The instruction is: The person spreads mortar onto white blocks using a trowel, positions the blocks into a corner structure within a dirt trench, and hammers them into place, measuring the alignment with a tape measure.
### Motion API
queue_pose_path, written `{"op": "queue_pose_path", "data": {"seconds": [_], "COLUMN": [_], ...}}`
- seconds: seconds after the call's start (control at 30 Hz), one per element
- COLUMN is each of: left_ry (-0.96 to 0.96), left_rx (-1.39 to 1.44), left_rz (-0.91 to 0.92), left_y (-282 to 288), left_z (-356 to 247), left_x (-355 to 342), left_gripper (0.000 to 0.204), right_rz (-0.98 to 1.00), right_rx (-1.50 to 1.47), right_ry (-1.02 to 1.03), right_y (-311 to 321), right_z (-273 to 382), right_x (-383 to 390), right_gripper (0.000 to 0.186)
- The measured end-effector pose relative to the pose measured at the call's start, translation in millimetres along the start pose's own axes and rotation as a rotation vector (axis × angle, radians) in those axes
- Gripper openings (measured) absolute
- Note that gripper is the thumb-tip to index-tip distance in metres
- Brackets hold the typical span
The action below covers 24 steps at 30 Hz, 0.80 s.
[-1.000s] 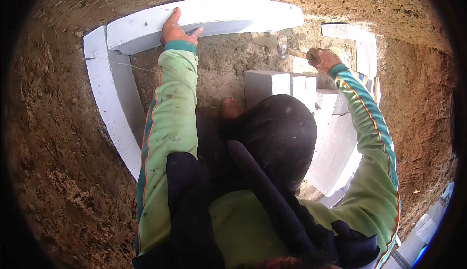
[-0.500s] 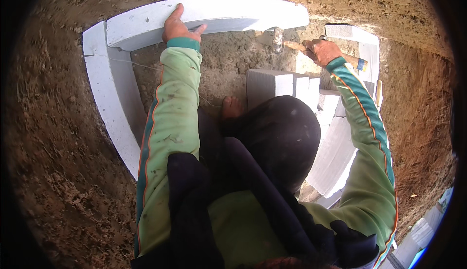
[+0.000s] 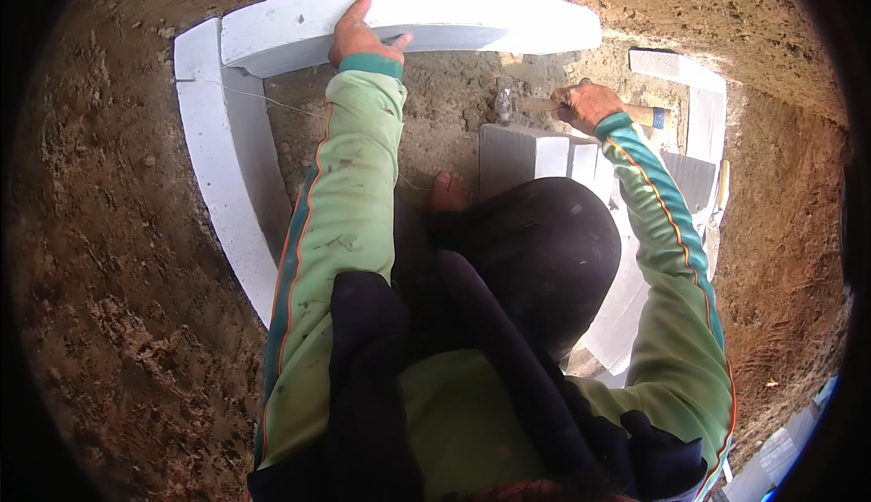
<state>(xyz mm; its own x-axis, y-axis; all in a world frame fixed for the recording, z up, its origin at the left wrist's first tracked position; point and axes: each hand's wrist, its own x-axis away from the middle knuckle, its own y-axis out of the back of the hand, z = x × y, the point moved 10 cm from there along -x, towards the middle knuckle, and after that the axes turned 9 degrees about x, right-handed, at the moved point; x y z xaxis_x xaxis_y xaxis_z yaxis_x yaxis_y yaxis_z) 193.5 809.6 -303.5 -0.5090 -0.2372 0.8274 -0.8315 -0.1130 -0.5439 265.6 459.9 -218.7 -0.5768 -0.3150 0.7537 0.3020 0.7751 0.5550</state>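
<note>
A long white block (image 3: 472, 16) lies across the far side of the dirt pit. Over its near edge, left of the middle, my left hand (image 3: 361, 37) holds it, one digit reaching onto the top face and another spread rightward along the side. My right hand (image 3: 586, 105) is closed round the wooden handle of a hammer (image 3: 505, 101). The hammer's metal head points left, a short gap nearer to me than the long block, over the dirt. Blue wrapping shows at the handle's right end.
Another white block (image 3: 213, 139) runs along the left, meeting the long one at a corner, with a thin string (image 3: 272, 101) across it. Stacked grey-white blocks (image 3: 517, 159) stand beside my knee. More blocks (image 3: 705, 121) line the right. Earth walls (image 3: 100, 257) surround me. My bare foot (image 3: 449, 191) shows.
The hammer has come away from the long block's near side, toward me and leftward. My left hand keeps its place on the block. The whole view has shifted slightly.
</note>
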Motion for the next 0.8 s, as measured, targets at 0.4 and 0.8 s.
{"op": "queue_pose_path", "data": {"seconds": [0.4, 0.8], "left_ry": [0.008, 0.020], "left_rx": [-0.134, -0.197], "left_rz": [0.199, 0.201], "left_y": [-8, -9], "left_z": [0, -5], "left_x": [3, 4], "left_gripper": [0.061, 0.074], "right_rz": [-0.259, -0.245], "right_rx": [-0.040, -0.111], "right_ry": [0.328, 0.250], "right_y": [45, 48], "right_z": [128, 143], "right_x": [-38, -90], "right_gripper": [0.034, 0.045]}}
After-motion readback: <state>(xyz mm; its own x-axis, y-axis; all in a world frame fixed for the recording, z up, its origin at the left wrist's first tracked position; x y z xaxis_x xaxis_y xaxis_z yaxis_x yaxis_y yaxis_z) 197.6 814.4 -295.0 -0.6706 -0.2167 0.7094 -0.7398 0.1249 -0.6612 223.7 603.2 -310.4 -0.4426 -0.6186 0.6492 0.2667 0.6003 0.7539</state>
